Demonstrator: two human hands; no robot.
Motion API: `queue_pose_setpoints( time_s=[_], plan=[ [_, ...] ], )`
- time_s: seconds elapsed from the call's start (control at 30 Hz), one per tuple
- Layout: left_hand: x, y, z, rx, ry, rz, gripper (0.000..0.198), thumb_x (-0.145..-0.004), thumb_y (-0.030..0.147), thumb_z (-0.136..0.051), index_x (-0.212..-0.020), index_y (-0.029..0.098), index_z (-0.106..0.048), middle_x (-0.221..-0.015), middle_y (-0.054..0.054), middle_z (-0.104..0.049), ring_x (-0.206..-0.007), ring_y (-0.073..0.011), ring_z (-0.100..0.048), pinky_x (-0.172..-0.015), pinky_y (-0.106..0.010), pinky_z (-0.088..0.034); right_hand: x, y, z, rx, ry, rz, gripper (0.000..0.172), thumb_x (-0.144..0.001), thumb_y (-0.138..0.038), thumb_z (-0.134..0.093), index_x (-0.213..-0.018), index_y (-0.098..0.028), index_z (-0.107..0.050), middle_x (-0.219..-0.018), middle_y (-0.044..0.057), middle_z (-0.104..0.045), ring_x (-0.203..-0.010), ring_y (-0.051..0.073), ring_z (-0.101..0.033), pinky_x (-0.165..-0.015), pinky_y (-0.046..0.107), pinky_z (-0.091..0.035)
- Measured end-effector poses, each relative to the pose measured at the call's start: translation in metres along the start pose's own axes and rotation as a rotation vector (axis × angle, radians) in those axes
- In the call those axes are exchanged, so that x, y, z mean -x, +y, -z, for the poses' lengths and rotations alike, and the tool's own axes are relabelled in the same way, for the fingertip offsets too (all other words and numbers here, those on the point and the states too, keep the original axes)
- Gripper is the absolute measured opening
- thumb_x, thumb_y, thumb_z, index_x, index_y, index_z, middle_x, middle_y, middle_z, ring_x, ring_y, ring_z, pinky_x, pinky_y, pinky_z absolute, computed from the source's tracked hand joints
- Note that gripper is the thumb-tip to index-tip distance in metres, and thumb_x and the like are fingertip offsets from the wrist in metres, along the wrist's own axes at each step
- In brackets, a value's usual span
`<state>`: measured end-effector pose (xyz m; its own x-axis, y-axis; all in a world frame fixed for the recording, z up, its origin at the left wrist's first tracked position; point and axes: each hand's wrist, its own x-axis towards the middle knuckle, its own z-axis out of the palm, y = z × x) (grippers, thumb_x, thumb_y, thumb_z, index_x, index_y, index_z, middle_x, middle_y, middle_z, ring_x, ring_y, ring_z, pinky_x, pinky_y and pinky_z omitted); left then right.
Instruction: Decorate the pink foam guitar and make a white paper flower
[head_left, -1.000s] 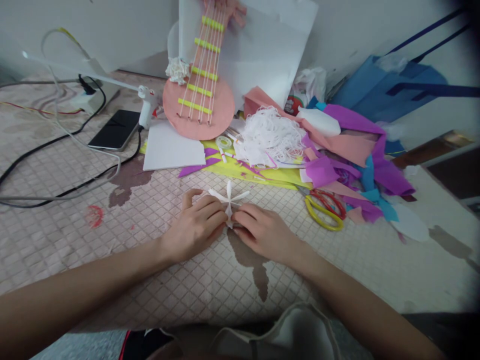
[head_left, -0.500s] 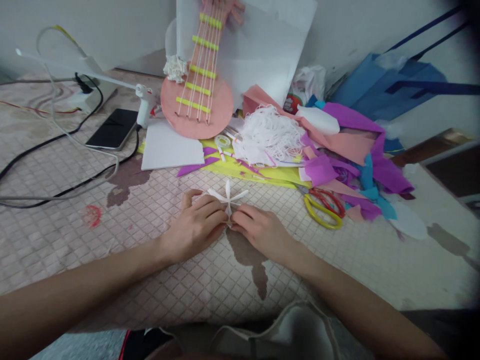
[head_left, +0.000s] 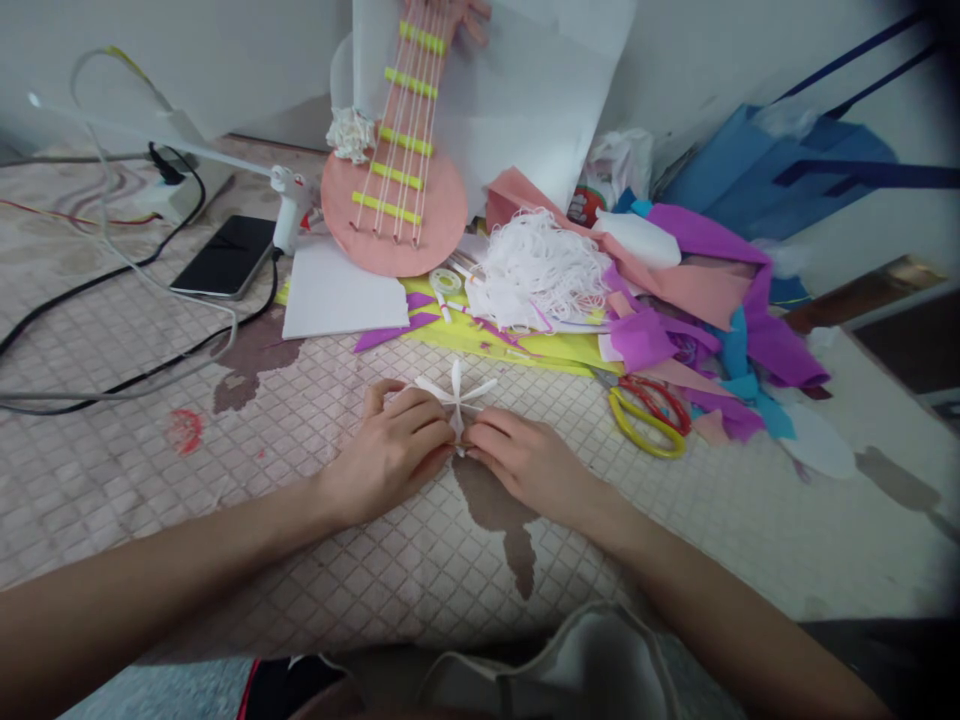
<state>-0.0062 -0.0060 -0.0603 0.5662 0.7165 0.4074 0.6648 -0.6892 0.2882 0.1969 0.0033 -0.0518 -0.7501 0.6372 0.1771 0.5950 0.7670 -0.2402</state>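
A small white flower-like piece with narrow petals (head_left: pixel 456 384) lies between my hands, low over the quilted table cover (head_left: pixel 300 590). My left hand (head_left: pixel 401 440) has its thumb and fingers closed on the lower left side of the piece. From the right, the fingertips of my right hand (head_left: pixel 521 455) pinch its lower right side. Both sets of fingertips nearly meet, and they hide the lower petals. Beyond the hands leans a pink guitar-shaped craft (head_left: pixel 450 200) with yellow strips, white strings and a white ruffled flower (head_left: pixel 350 135).
Scissors with red and yellow handles (head_left: pixel 649 415) lie right of my hands. Behind them are a heap of white string (head_left: pixel 540 270) and coloured scraps (head_left: pixel 712 280). At the left are a white glue gun (head_left: pixel 288 215), a phone (head_left: pixel 226 257), a white board (head_left: pixel 341 290) and cables.
Almost nothing differs. The fingertips of my right hand have shifted very slightly at the lower edge of the white piece, and both hands keep their hold.
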Motion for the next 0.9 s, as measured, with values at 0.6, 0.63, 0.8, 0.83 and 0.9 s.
queue_pose_setpoints(
  time_s=[0.6, 0.63, 0.8, 0.83, 0.9],
  plan=[
    [-0.0007, 0.0014, -0.0013, 0.004, 0.009, 0.002, 0.011, -0.087, 0.020, -0.050, -0.080, 0.019, -0.059, -0.085, -0.002, -0.064, -0.092, -0.0187, -0.053, -0.090, -0.040, -0.030, -0.0015, -0.0028, -0.0004, -0.017, 0.008, -0.039, 0.016, -0.091, -0.019, -0.042, -0.084, -0.017, -0.057, -0.084, 0.003, -0.055, -0.076, 0.013, -0.053, -0.062, 0.023, -0.043],
    [-0.0007, 0.0017, -0.0012, 0.004, 0.006, 0.003, 0.011, -0.087, 0.020, -0.050, -0.080, 0.019, -0.059, -0.085, -0.002, -0.064, -0.093, -0.0190, -0.052, -0.090, -0.041, -0.030, -0.0013, -0.0029, -0.0009, -0.029, 0.015, -0.042, 0.016, -0.091, -0.019, -0.042, -0.085, -0.017, -0.057, -0.085, 0.003, -0.055, -0.076, 0.013, -0.053, -0.062, 0.023, -0.043],
    [-0.0005, 0.0025, -0.0016, 0.001, 0.000, 0.017, 0.012, -0.087, 0.020, -0.050, -0.079, 0.019, -0.059, -0.084, -0.002, -0.064, -0.092, -0.0198, -0.052, -0.087, -0.041, -0.029, -0.0015, -0.0042, -0.0024, -0.073, 0.041, -0.061, 0.017, -0.092, -0.021, -0.040, -0.086, -0.017, -0.056, -0.086, 0.004, -0.055, -0.075, 0.013, -0.052, -0.063, 0.024, -0.044],
    [-0.0003, 0.0025, -0.0020, 0.000, -0.001, 0.021, 0.013, -0.088, 0.020, -0.049, -0.079, 0.019, -0.059, -0.084, -0.001, -0.064, -0.092, -0.0199, -0.052, -0.086, -0.041, -0.029, -0.0018, -0.0045, -0.0023, -0.079, 0.037, -0.065, 0.017, -0.092, -0.020, -0.040, -0.085, -0.017, -0.055, -0.085, 0.004, -0.055, -0.074, 0.013, -0.052, -0.063, 0.024, -0.044],
    [0.0000, 0.0025, -0.0029, -0.001, -0.002, 0.035, 0.014, -0.088, 0.021, -0.048, -0.079, 0.019, -0.059, -0.084, -0.001, -0.064, -0.092, -0.0203, -0.052, -0.084, -0.041, -0.029, -0.0021, -0.0049, -0.0020, -0.095, 0.029, -0.077, 0.018, -0.092, -0.019, -0.039, -0.084, -0.016, -0.055, -0.084, 0.003, -0.054, -0.074, 0.012, -0.052, -0.064, 0.023, -0.044]
  ],
)
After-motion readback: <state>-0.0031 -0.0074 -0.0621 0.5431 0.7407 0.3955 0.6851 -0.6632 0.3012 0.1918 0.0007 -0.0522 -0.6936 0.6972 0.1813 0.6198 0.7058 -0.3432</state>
